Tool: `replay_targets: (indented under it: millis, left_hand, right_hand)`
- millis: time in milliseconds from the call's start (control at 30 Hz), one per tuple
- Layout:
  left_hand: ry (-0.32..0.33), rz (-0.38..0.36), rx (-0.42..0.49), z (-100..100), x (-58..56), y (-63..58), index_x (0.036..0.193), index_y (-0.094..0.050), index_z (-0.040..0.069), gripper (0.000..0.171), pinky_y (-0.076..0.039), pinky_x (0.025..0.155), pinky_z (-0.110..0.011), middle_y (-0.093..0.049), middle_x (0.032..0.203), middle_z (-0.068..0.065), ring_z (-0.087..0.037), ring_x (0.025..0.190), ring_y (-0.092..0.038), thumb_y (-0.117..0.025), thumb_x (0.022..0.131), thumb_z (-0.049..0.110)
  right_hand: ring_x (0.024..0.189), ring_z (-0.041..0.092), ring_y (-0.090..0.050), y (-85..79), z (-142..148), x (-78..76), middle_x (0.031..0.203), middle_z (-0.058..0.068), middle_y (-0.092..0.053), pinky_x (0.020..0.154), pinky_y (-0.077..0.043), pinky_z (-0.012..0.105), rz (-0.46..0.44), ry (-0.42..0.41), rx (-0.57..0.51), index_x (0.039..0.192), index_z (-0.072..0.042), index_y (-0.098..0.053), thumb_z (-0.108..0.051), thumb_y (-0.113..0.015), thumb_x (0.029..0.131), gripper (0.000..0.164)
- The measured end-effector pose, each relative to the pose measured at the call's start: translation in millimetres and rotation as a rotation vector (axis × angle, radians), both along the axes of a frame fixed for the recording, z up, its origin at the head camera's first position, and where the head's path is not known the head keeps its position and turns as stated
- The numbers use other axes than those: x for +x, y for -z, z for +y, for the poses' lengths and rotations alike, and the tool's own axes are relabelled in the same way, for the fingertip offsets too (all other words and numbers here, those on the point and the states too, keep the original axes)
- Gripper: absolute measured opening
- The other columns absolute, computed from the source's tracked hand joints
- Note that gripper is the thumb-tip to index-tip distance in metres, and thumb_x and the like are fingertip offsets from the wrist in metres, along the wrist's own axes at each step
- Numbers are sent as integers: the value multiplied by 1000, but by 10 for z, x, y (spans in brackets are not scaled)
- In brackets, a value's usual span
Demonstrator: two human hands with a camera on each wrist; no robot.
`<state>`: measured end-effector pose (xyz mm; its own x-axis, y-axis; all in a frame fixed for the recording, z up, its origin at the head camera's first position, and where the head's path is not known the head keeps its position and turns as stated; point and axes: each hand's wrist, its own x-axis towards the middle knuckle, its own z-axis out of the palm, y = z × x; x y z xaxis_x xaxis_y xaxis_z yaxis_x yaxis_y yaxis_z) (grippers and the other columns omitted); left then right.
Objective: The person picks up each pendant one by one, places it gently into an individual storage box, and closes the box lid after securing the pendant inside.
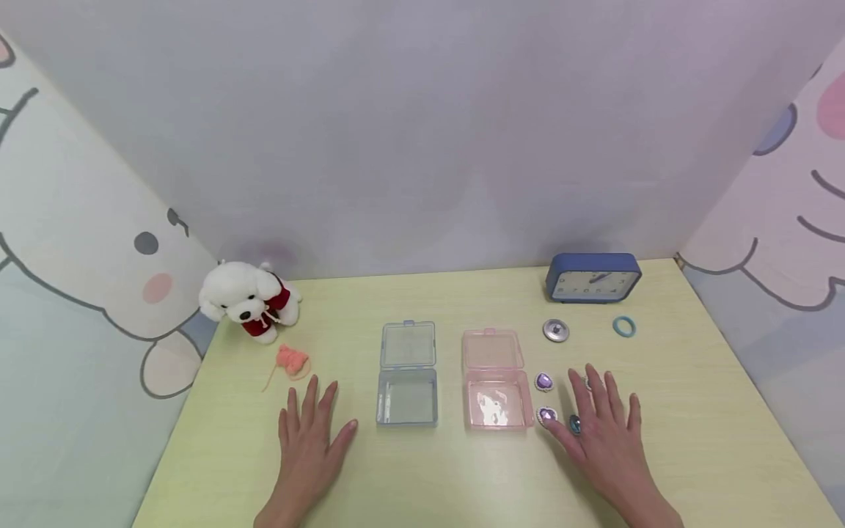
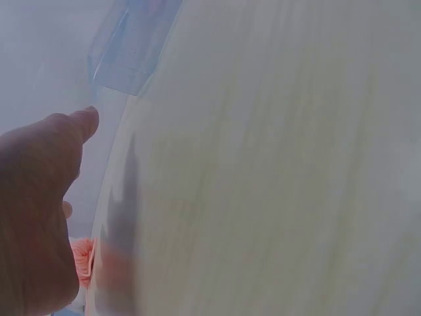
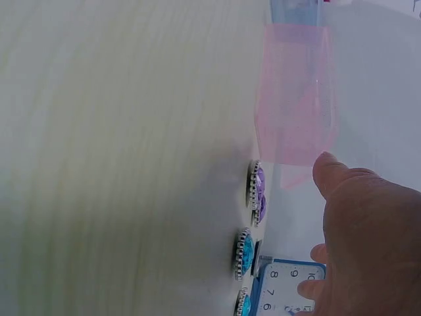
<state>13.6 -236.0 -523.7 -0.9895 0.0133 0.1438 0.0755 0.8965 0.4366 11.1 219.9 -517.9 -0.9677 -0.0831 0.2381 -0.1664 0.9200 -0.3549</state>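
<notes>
My left hand lies with fingers spread, holding nothing, just below a bundle of orange yarn. To its right stands a clear bluish plastic box with its lid tipped back. Beside that is a pink plastic box, also with the lid back. My right hand is spread over the right side and grips nothing. Its thumb is right by a purple gem button with a beaded rim. Another purple gem button lies farther back. A blue gem button shows under the hand, with a second blue one near it.
A white plush dog in red sits at the back left. At the back right stands a blue clock. In front of it lie a round silver button and a light blue ring. A wall rises behind the table.
</notes>
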Motion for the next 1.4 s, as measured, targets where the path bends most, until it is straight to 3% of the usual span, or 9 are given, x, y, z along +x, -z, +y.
replay_targets:
  millis: [267, 400, 600, 833, 1033, 1200, 1400]
  left_hand:
    - [5, 7, 5, 1, 51, 44, 159, -43, 13, 69, -10, 115, -81, -23, 171, -23, -61, 153, -8, -68, 101, 41]
    - [15, 13, 23, 23, 55, 39, 157, -44, 10, 72, -14, 113, -82, -26, 169, -25, -61, 153, -12, -72, 98, 39]
    - [50, -62, 170, 59, -18, 54, 161, -37, 7, 84, -20, 117, -75, -35, 166, -23, -51, 155, -20, -79, 94, 37]
    - [84, -205, 370, 117, -143, 59, 166, -30, 18, 105, -23, 124, -65, -31, 171, -12, -39, 158, -23, -89, 84, 41]
    - [159, -218, 431, 204, -269, 16, 166, -30, 22, 112, -24, 125, -61, -32, 171, -3, -32, 159, -24, -95, 76, 39]
    - [176, -234, 426, 274, -317, -9, 166, -29, 26, 115, -25, 124, -64, -29, 173, -5, -33, 161, -20, -96, 74, 40]
    - [172, -272, 425, 351, -336, -5, 166, -28, 31, 117, -23, 122, -69, -25, 174, -7, -34, 162, -13, -96, 72, 43]
  right_hand:
    - [152, 52, -22, 16, -24, 42, 162, 29, -34, 118, -9, 80, -22, -3, 9, 157, -4, -40, -60, -67, 95, 88]
    - [149, 54, -27, 28, -27, 41, 160, 30, -36, 115, -16, 81, -9, -3, -15, 156, -3, -41, -58, -71, 93, 88]
    - [141, 56, -39, 57, -26, -30, 152, 34, -45, 107, -32, 77, 85, -65, -115, 149, 5, -47, -40, -81, 88, 83]
    - [138, 52, -44, 89, -61, -84, 144, 31, -53, 116, -27, 74, 117, -44, -182, 146, 6, -50, -34, -83, 87, 78]
    - [134, 56, -48, 86, -115, -212, 133, 32, -62, 120, -25, 68, 157, -57, -274, 139, 9, -55, -20, -86, 82, 71]
    - [132, 57, -50, 48, -150, -330, 129, 35, -64, 116, -27, 72, 119, -50, -268, 134, 10, -57, -13, -89, 80, 67]
    - [130, 56, -51, -4, -161, -448, 126, 35, -66, 112, -31, 72, 2, -5, -227, 131, 12, -59, -11, -90, 80, 64]
